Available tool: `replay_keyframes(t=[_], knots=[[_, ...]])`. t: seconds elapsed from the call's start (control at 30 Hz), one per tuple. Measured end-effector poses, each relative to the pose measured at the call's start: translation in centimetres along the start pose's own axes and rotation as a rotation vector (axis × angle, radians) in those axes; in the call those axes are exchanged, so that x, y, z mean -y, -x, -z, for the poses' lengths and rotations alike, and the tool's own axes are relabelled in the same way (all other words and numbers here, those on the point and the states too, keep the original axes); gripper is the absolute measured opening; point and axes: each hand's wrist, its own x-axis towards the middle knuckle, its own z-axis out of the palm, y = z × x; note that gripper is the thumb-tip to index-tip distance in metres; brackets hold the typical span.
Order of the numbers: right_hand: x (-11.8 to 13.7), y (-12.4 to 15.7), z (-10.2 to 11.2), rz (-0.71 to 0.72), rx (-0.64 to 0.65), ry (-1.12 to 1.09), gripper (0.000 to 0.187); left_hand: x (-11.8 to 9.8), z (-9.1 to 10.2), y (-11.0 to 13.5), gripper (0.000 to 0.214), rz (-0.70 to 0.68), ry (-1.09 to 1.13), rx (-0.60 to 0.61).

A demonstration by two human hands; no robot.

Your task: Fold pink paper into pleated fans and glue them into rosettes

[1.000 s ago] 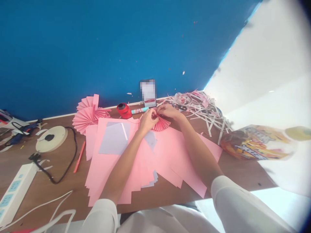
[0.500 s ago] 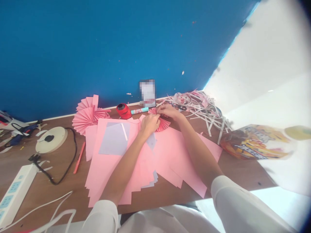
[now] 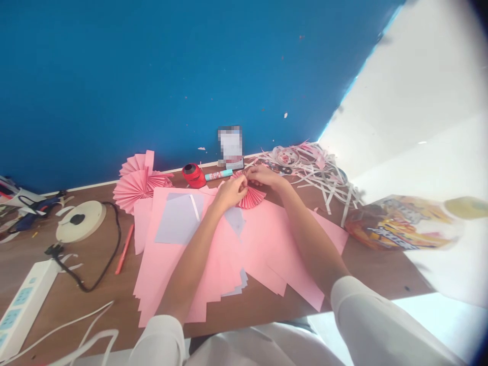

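Both my hands meet over a small pleated pink paper fan (image 3: 252,198) near the back of the brown table (image 3: 95,284). My left hand (image 3: 230,192) pinches the fan's left side with closed fingers. My right hand (image 3: 263,175) grips its top edge, fingers curled. The fan lies on a spread of pink paper sheets (image 3: 267,249). A red spool (image 3: 193,175) and a teal glue pen (image 3: 218,175) lie just left of my hands.
Finished pink fans (image 3: 137,184) sit at the back left. A round tape roll (image 3: 80,218), a black cord, a white power strip (image 3: 21,305) and a red pen (image 3: 124,248) are on the left. Paper strips (image 3: 316,170) and a snack bag (image 3: 400,229) lie right.
My left hand has shifted slightly along the small fan, and both hands keep hold of it. Everything else on the table stays put.
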Motion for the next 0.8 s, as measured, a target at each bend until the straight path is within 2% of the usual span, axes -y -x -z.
replay_keyframes(t=[0.1, 0.2, 0.37, 0.47, 0.6, 0.8], knots=[[-0.2, -0.1, 0.1, -0.008, -0.007, 0.004, 0.008, 0.9, 0.6, 0.0, 0.004, 0.006, 0.095, 0.015], [-0.3, -0.2, 0.1, -0.012, -0.01, 0.009, 0.008, 1.1, 1.1, 0.1, 0.012, -0.008, 0.094, 0.006], [-0.3, -0.2, 0.1, 0.02, 0.004, 0.017, 0.008, 0.2, 1.1, 0.4, 0.034, -0.094, -0.044, 0.02], [-0.3, -0.1, 0.0, 0.0, -0.018, 0.043, 0.009, -0.3, 0.8, 0.5, 0.04, -0.089, -0.148, 0.034], [-0.1, 0.1, 0.0, -0.016, -0.019, 0.052, 0.009, -0.7, 0.6, 0.5, 0.04, -0.036, -0.223, 0.059], [0.1, 0.2, 0.1, 0.01, 0.006, 0.066, 0.008, -0.6, 0.6, 0.4, 0.037, -0.065, -0.206, 0.045]])
